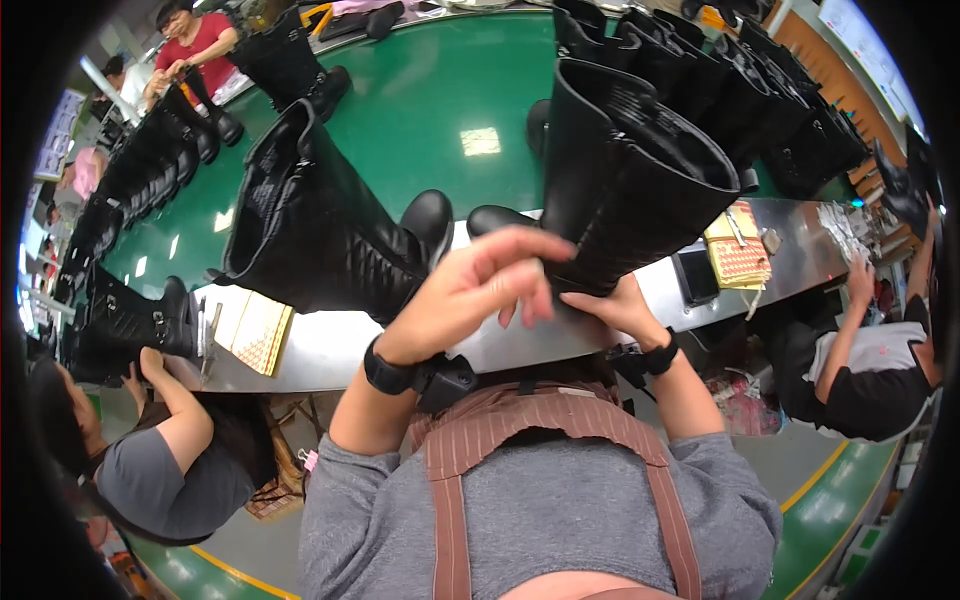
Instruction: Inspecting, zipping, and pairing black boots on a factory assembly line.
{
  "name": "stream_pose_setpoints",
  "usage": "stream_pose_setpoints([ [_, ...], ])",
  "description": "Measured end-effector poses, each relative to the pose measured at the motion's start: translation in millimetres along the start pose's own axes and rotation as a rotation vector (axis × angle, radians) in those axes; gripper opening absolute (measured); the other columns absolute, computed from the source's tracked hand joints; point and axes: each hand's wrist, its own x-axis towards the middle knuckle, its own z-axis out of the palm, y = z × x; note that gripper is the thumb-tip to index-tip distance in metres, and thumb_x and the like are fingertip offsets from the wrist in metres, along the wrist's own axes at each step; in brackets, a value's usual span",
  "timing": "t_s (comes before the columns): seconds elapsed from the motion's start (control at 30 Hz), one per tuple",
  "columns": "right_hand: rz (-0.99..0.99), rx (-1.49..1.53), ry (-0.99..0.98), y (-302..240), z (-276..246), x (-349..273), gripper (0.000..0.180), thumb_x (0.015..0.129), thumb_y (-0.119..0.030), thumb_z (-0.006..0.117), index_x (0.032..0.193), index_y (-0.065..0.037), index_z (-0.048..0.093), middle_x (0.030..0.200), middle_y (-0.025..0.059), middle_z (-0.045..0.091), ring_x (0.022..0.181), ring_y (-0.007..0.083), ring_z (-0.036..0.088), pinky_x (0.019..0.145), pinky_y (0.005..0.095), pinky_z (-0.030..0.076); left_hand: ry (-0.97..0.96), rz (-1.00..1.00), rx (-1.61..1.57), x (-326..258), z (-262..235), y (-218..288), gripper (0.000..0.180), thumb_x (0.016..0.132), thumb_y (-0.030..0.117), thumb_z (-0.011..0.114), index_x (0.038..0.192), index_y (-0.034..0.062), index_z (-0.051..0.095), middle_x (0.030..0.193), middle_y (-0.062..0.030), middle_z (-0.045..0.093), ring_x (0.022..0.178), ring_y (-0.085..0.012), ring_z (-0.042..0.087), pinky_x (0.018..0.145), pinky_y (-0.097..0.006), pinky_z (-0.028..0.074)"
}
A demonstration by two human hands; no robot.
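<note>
A tall black boot (pixel 590 190) stands in front of me to the right, its shaft opening tilted toward the upper right and its toe pointing left. My right hand (pixel 622 306) grips it low, near the ankle and heel, thumb in view and the other fingers hidden behind the leather. Close to the boot's lower shaft, my left hand (pixel 485 285) hovers with its fingers apart and slightly bent, holding nothing. Another tall black boot (pixel 325 225), with lacing, stands to the left, partly behind my left hand, its toe toward the right.
A green worktable (pixel 430 110) has a steel front edge (pixel 520 352). Black boots (pixel 680 60) crowd the back right; more line the left (pixel 150 160). Yellow patterned paper stacks (pixel 738 250) and a dark phone-like object (pixel 695 277) lie right. Co-workers sit on both sides.
</note>
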Motion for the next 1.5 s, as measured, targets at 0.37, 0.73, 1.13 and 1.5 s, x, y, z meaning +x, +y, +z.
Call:
stream_pose_setpoints([
  [0.37,-0.056,-0.282,-0.274,-20.1,-12.0,27.1,0.077,0.065,-0.02,0.087,0.129,0.004,0.052,0.131,0.0154,0.055,0.122,0.0244,0.049,0.107,0.0343,0.034,0.787,-0.212,0.873,-130.7,-55.4,-62.6,0.079,0.063,0.033,0.088,0.124,-0.0018,0.052,0.103,-0.015,0.066,0.096,-0.0288,0.063,0.089,-0.035,0.048],
  [0.73,0.162,0.48,0.058,-27.4,54.0,3.7,0.038,0.084,-0.01,0.068,0.12,0.0,0.06,0.114,0.0095,0.065,0.106,0.0191,0.061,0.094,0.0329,0.048,0.911,0.02,-0.139,-78.9,-43.1,-80.9,0.038,0.086,0.009,0.069,0.121,0.0014,0.057,0.114,-0.0089,0.064,0.101,-0.019,0.063,0.091,-0.032,0.051],
  [1.13,0.185,0.947,-0.095,-36.1,71.6,0.1,0.044,0.094,-0.032,0.053,0.123,0.001,0.058,0.12,0.0107,0.063,0.113,0.0221,0.058,0.101,0.0384,0.042,0.666,0.082,-0.624,-61.3,-13.7,-76.4,0.036,0.094,0.019,0.059,0.125,0.0021,0.055,0.119,-0.0092,0.062,0.108,-0.022,0.062,0.096,-0.04,0.05],
  [1.5,0.138,0.268,-0.158,-35.2,78.5,15.1,0.036,0.086,-0.013,0.067,0.12,-0.001,0.062,0.114,0.0052,0.065,0.104,0.0158,0.06,0.09,0.029,0.048,0.764,0.187,-0.094,-64.3,-29.6,-96.4,0.037,0.084,0.0,0.068,0.12,-0.0005,0.058,0.118,-0.0044,0.061,0.106,-0.0136,0.058,0.094,-0.03,0.047],
])
